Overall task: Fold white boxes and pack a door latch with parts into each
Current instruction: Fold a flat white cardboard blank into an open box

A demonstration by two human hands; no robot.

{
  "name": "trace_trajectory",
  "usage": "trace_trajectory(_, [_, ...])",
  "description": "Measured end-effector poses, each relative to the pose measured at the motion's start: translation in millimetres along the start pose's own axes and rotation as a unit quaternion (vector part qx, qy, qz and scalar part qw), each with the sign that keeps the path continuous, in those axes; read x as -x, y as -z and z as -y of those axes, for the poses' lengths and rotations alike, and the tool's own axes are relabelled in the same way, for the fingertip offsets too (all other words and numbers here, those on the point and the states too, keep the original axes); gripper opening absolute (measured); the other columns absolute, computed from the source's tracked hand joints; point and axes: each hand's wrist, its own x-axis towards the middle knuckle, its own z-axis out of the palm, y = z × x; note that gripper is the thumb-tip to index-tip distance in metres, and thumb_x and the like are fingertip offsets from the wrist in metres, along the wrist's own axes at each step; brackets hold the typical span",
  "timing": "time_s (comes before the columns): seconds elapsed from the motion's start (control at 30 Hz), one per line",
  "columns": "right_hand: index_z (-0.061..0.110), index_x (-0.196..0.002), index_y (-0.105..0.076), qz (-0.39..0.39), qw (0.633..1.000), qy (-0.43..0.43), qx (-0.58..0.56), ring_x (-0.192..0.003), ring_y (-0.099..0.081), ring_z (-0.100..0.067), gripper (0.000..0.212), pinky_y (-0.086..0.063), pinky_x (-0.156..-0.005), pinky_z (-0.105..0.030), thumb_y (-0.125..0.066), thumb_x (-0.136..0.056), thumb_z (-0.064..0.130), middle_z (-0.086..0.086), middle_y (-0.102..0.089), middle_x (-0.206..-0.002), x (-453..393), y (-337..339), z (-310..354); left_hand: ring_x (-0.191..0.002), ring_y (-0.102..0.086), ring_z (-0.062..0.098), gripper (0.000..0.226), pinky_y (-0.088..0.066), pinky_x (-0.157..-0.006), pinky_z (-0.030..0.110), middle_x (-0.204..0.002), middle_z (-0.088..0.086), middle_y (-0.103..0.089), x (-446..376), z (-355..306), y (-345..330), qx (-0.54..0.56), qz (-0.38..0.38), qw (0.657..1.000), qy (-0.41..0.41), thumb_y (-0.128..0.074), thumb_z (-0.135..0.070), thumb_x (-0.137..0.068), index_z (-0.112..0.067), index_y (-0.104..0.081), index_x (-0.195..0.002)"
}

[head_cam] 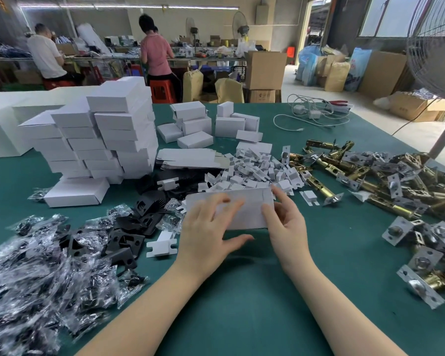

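Flat box blank in both hands, mid-table.
Left hand (pixel 211 227) and right hand (pixel 283 222) pinched the white box blank (pixel 244 209) with curled fingers; a misfold risked creasing it, or nudging the insert pile (pixel 252 170) just behind.

Scene bright and evenly lit. Daylight enters through windows (pixel 401 16) and doorway at upper right; a ceiling tube light (pixel 129 6) runs across the top. Soft shadows lie under the hands. Glare on plastic bags (pixel 36 265). Fingers motion-blurred. Wide-angle bending at edges; background workers soft.
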Motion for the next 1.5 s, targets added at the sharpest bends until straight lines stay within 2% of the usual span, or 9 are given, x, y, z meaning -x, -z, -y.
trace_trajectory(0.07, [0.042,-0.122,-0.055,0.032,0.999,0.015,0.026,-0.109,-0.062,-0.008,0.038,-0.050,-0.094,-0.028,-0.058,-0.097,0.014,0.006,-0.067,-0.121,0.6,0.3,0.4,-0.121,-0.046,0.026,0.087,-0.031,-0.103,0.040,-0.140,0.004,-0.052,0.1,2.5,0.7,-0.038,0.038,0.998,0.032,-0.082,-0.051,-0.061,-0.023,-0.052,-0.137])
trace_trajectory(0.13, [0.041,-0.123,-0.057,0.052,0.998,0.026,0.027,-0.115,-0.060,-0.010,0.036,-0.049,-0.096,-0.028,-0.059,-0.097,0.016,0.004,-0.066,-0.127,2.6,-1.8,-1.3,-0.132,-0.041,0.028,0.102,-0.020,-0.108,0.040,-0.144,0.005,-0.051,1.2,2.8,0.8,-0.047,0.082,0.993,0.073,-0.083,-0.048,-0.055,-0.023,-0.041,-0.145])
trace_trajectory(0.27, [0.044,-0.108,-0.065,0.016,0.999,0.043,0.011,-0.088,-0.064,-0.003,0.025,-0.049,-0.074,-0.015,-0.061,-0.096,0.023,0.011,-0.074,-0.096,4.1,-5.4,-2.0,-0.124,-0.048,0.025,0.094,-0.020,-0.107,0.035,-0.134,0.003,-0.056,-0.4,4.8,0.5,0.042,0.103,0.984,0.140,-0.073,-0.046,-0.055,-0.018,-0.048,-0.142])
trace_trajectory(0.43, [0.039,-0.110,-0.067,0.017,0.999,0.031,-0.031,-0.109,-0.063,0.002,0.025,-0.048,-0.087,-0.013,-0.062,-0.095,0.019,0.020,-0.071,-0.112,2.6,-4.0,-1.3,-0.123,-0.047,0.017,0.089,-0.020,-0.101,0.028,-0.132,-0.002,-0.058,-0.1,6.7,-1.2,0.061,0.083,0.986,0.134,-0.073,-0.049,-0.055,-0.019,-0.054,-0.136])
trace_trajectory(0.63, [0.035,-0.113,-0.068,0.008,0.998,0.012,-0.058,-0.117,-0.062,-0.012,0.024,-0.049,-0.103,-0.042,-0.061,-0.096,0.020,0.010,-0.071,-0.118,2.3,-4.4,-4.1,-0.118,-0.045,0.013,0.084,-0.021,-0.096,0.025,-0.127,-0.001,-0.062,-1.9,5.4,0.9,0.063,0.063,0.988,0.122,-0.071,-0.049,-0.054,-0.016,-0.058,-0.129])
trace_trajectory(0.77, [0.036,-0.111,-0.069,-0.004,0.998,-0.001,-0.061,-0.116,-0.063,-0.014,0.023,-0.047,-0.104,-0.048,-0.062,-0.095,0.021,0.011,-0.072,-0.116,1.4,-4.8,-4.4,-0.121,-0.049,0.018,0.085,-0.021,-0.098,0.027,-0.130,-0.003,-0.060,-1.9,5.6,1.1,0.057,0.073,0.988,0.122,-0.076,-0.047,-0.054,-0.019,-0.056,-0.132])
trace_trajectory(1.0, [0.030,-0.111,-0.072,0.005,0.995,-0.018,-0.093,-0.115,-0.064,-0.016,0.021,-0.049,-0.102,-0.045,-0.064,-0.093,0.023,0.007,-0.072,-0.115,0.6,-2.6,-2.1,-0.120,-0.049,0.017,0.086,-0.021,-0.098,0.026,-0.129,-0.003,-0.060,-1.2,7.3,0.7,0.059,0.065,0.990,0.113,-0.081,-0.042,-0.052,-0.020,-0.056,-0.132])
trace_trajectory(1.23, [0.039,-0.111,-0.066,0.027,0.999,0.036,-0.023,-0.110,-0.060,0.007,0.024,-0.046,-0.086,-0.010,-0.061,-0.096,0.021,0.026,-0.068,-0.112,5.1,-3.8,1.0,-0.118,-0.046,0.014,0.091,-0.022,-0.097,0.027,-0.129,-0.001,-0.060,-1.1,9.3,1.6,0.050,0.052,0.992,0.103,-0.092,-0.034,-0.049,-0.019,-0.057,-0.131])
trace_trajectory(1.5, [0.027,-0.108,-0.073,0.010,0.998,0.034,-0.057,-0.099,-0.068,-0.003,0.020,-0.054,-0.083,-0.020,-0.066,-0.092,0.016,0.010,-0.075,-0.104,5.7,-1.7,3.3,-0.118,-0.049,0.019,0.092,-0.021,-0.098,0.028,-0.128,0.001,-0.060,-0.5,10.3,2.1,0.033,0.060,0.993,0.101,-0.092,-0.035,-0.048,-0.018,-0.057,-0.132])
